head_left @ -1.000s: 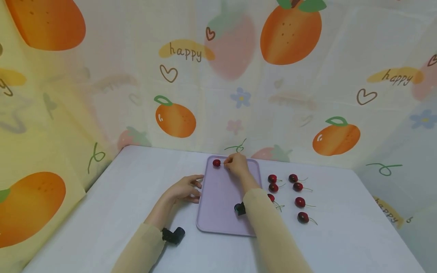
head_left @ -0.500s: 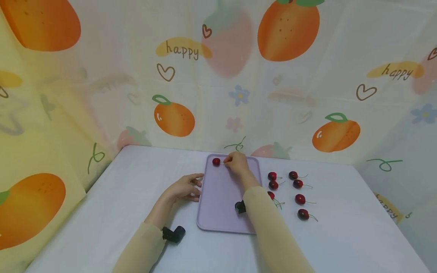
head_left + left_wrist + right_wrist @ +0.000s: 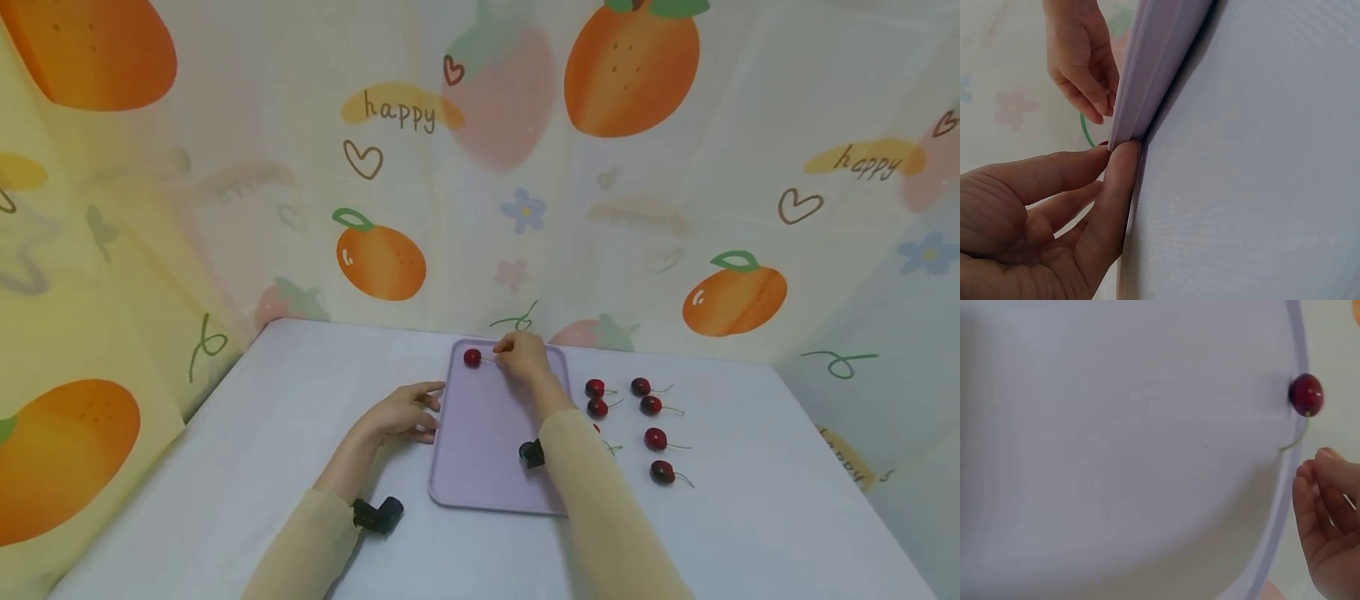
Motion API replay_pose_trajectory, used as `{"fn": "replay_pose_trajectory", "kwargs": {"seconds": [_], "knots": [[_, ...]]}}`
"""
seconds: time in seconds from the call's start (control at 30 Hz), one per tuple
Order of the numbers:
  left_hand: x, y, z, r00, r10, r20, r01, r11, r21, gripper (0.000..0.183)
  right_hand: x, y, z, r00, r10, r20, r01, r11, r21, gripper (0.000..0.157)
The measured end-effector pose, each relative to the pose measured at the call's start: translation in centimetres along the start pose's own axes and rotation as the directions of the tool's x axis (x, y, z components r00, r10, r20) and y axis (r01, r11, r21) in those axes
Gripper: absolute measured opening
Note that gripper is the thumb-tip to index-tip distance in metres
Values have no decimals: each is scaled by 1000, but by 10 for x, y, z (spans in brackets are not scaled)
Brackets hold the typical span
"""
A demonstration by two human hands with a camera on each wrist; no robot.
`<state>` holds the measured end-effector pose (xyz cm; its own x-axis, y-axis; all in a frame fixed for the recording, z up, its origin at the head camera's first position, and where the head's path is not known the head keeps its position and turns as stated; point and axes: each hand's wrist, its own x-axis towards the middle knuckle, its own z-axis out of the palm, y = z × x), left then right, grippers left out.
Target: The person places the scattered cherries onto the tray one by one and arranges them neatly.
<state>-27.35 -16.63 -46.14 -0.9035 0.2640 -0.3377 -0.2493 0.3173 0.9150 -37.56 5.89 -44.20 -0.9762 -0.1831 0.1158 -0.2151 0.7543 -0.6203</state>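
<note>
One cherry point(image 3: 472, 357) lies in the far left corner of the lilac tray point(image 3: 472, 475), its stem pointing right. My right hand point(image 3: 522, 358) is over the tray's far end, fingertips close to that stem. In the right wrist view the stem's end is free, and the bent fingers and thumb hold nothing. My left hand point(image 3: 405, 414) rests at the tray's left edge with its fingers spread along the rim. Seen from the left wrist, the thumb point(image 3: 1124, 172) touches the outer side of the rim.
To the right of the tray, several dark red cherries point(image 3: 656, 439) with green stems lie in two loose columns on the white tabletop point(image 3: 750, 508). The right sleeve point(image 3: 600, 492) partly covers one of them. A fruit-print cloth point(image 3: 637, 208) hangs behind the table.
My right fingers have moved slightly right, away from the cherry's stem, and let it go. The cherry stays in the tray's corner. My left hand keeps its place at the rim.
</note>
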Motion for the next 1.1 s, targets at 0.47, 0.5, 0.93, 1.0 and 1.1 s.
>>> {"fn": "replay_pose_trajectory", "kwargs": {"seconds": [0.47,0.5,0.93,1.0,1.1], "knots": [[-2,3,0,1000,-4,9,4,1000,8,76,-7,-3,-65,1000,-15,-27,18,995,100,20],[-2,3,0,1000,-6,8,6,1000,9,76,-9,-3,-70,999,-19,-33,22,994,105,22],[-4,0,1,1000,10,9,-10,1000,-2,78,-62,31,-129,994,-15,-112,36,981,192,28],[-4,1,1,1000,12,8,-12,1000,-2,78,-72,39,-138,993,0,-117,21,983,181,29],[-4,2,1,1000,11,4,-11,1000,-2,78,-87,51,-150,993,15,-116,4,987,158,32]]}}
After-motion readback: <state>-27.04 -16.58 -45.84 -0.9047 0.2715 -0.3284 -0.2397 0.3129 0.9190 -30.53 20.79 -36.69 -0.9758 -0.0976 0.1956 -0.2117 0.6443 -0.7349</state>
